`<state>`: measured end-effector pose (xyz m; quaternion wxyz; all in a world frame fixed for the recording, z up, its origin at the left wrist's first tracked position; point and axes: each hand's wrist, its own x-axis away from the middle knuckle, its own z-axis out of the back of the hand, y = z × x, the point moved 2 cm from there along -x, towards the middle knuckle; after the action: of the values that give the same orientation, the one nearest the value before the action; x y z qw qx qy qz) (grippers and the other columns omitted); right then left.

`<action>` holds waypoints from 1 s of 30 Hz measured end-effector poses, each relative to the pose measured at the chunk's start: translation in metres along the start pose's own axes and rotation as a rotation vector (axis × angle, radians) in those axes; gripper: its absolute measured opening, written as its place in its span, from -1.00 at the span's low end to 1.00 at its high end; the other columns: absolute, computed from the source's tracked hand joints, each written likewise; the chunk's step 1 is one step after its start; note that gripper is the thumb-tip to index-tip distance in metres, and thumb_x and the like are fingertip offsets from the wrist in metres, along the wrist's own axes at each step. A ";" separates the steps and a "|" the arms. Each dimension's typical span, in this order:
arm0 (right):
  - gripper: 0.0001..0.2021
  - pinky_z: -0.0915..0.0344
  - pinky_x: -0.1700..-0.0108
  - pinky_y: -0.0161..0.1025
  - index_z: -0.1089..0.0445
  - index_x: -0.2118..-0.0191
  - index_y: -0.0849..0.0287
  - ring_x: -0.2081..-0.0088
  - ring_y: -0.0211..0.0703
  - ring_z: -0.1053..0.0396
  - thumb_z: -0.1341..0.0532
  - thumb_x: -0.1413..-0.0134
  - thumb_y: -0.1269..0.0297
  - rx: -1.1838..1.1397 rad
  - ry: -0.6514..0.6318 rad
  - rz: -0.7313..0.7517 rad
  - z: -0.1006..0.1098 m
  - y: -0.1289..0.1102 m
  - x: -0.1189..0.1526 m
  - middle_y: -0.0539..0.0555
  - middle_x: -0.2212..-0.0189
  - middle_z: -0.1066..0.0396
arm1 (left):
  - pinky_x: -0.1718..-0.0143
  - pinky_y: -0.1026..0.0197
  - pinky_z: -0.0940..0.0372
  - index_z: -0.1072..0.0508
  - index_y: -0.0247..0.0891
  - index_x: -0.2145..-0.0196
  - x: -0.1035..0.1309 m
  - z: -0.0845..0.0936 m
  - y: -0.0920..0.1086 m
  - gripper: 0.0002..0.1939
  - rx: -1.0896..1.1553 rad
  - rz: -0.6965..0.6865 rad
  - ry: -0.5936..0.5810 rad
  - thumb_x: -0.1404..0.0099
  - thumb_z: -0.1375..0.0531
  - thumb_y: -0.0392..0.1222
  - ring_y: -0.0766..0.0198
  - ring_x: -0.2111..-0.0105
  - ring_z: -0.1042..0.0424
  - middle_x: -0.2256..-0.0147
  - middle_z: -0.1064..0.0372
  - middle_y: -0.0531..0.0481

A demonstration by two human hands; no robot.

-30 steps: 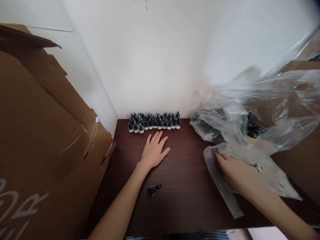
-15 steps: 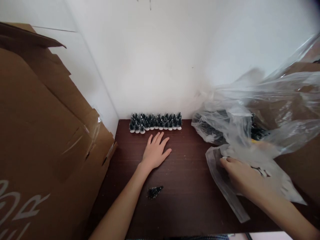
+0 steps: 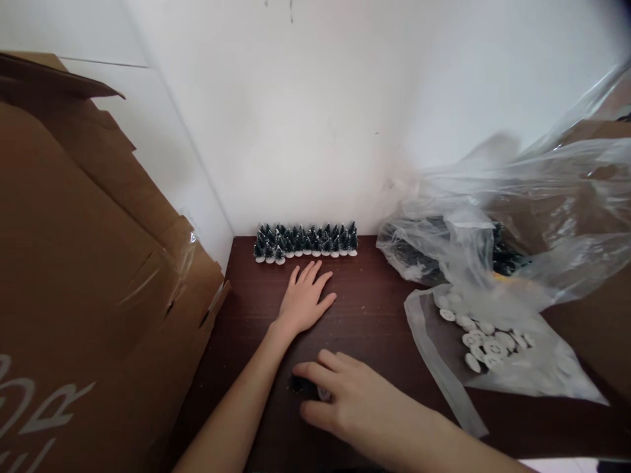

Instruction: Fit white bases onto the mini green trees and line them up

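On the dark wooden table, my left hand (image 3: 306,299) lies flat with its fingers spread, just in front of several rows of small frosted toy pine trees (image 3: 308,240) on white round bases. Low in the middle, my right hand (image 3: 345,394) is curled over a loose miniature pine tree (image 3: 302,386), which lies on its side. Under its fingers shows a white round base (image 3: 324,393), held in the curled hand. Index finger and thumb reach either side of the little tree; whether they touch it is hard to see.
At the right, an open clear plastic bag (image 3: 444,410) holds several white round bases (image 3: 494,347). Behind it lies a larger plastic bag (image 3: 557,197) with dark trees inside. A large cardboard box (image 3: 98,263) stands at the left, and a white wall (image 3: 305,131) rises behind the table.
My right hand has come out of the bag of bases and moved left to the loose tree, bringing a white base. My left hand has stayed in place.
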<state>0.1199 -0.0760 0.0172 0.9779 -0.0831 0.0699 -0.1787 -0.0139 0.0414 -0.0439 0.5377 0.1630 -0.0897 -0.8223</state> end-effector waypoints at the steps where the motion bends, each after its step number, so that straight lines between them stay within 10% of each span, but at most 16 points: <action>1: -0.90 -0.39 0.17 -0.12 -0.46 0.26 0.13 0.10 -0.01 -0.35 -0.22 -0.25 0.28 0.019 -0.005 0.013 -0.006 0.001 -0.004 0.12 -0.05 -0.40 | -0.36 -0.20 0.20 -0.30 -0.20 -0.23 0.000 0.001 0.000 -0.51 0.024 0.004 0.007 -0.42 -0.08 0.01 -0.02 -0.38 0.05 -0.37 -0.01 -0.21; 8: -0.86 -0.35 0.12 -0.15 -0.49 0.16 0.16 0.09 -0.04 -0.30 -0.19 -0.23 0.42 -0.028 -0.014 -0.052 -0.009 0.040 -0.018 0.13 0.06 -0.43 | -0.16 -0.05 -0.17 -0.53 -0.18 0.11 -0.006 0.007 -0.009 -0.74 0.496 0.091 0.265 -0.40 -0.08 -0.12 0.04 -0.07 -0.35 0.03 -0.49 -0.08; 13: -0.74 -0.32 0.02 -0.13 -0.51 0.10 0.16 0.05 -0.06 -0.26 -0.12 -0.25 0.52 -0.120 0.196 -0.240 -0.004 0.087 -0.016 0.15 0.01 -0.43 | 0.30 0.20 -0.30 -0.53 -0.30 0.21 -0.011 0.007 -0.014 -0.58 0.725 0.155 0.287 -0.47 0.07 -0.04 0.21 0.40 -0.43 0.44 -0.46 -0.03; 22: -0.74 -0.35 0.01 -0.06 -0.48 0.07 0.12 0.04 -0.05 -0.30 -0.10 -0.27 0.49 -0.157 0.353 -0.333 -0.013 0.117 0.008 0.17 -0.02 -0.41 | 0.23 0.19 -0.21 -0.58 -0.18 0.16 -0.008 0.010 -0.003 -0.73 0.594 0.068 0.039 -0.34 -0.17 -0.02 0.18 0.33 -0.41 0.36 -0.51 0.01; 30: -0.83 -0.35 -0.02 -0.05 -0.48 0.15 0.10 0.02 -0.07 -0.39 -0.18 -0.20 0.43 -0.486 0.651 -0.450 -0.007 0.123 0.010 0.16 -0.03 -0.40 | 0.38 0.24 -0.16 -0.56 -0.23 0.13 -0.011 0.012 -0.007 -0.74 0.825 0.146 0.127 -0.27 -0.22 -0.10 0.24 0.39 -0.35 0.34 -0.49 -0.01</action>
<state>0.1696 0.0328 -0.0135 0.7942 -0.2627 0.3934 -0.3814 -0.0198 0.0541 -0.0331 0.4887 0.4082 -0.3892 -0.6656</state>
